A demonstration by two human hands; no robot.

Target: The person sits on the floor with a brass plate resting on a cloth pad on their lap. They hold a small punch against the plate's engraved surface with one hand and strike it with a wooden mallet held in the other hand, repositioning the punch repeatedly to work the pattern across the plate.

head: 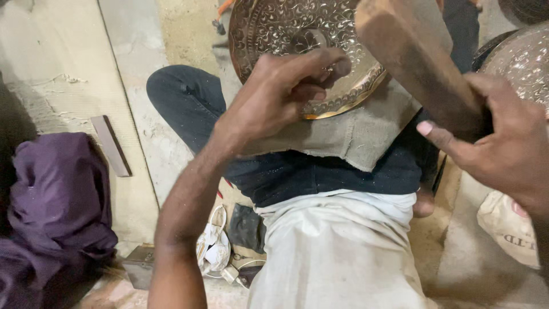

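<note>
An embossed round brass plate [297, 34] rests tilted on a grey cloth pad [360, 134] laid over the person's lap, its surface covered in raised scrollwork with a smoother shiny rim. The left hand [286, 94] is pinched closed against the plate's lower part; a small tool may sit between its fingertips, but that cannot be told. Right of the plate, the right hand [503, 140] grips a worn wooden mallet [417, 63]. Further right lies a second embossed plate [523, 63], and below it a pale printed sack [509, 226]. Far left of the plate sits a purple cloth [54, 212].
</note>
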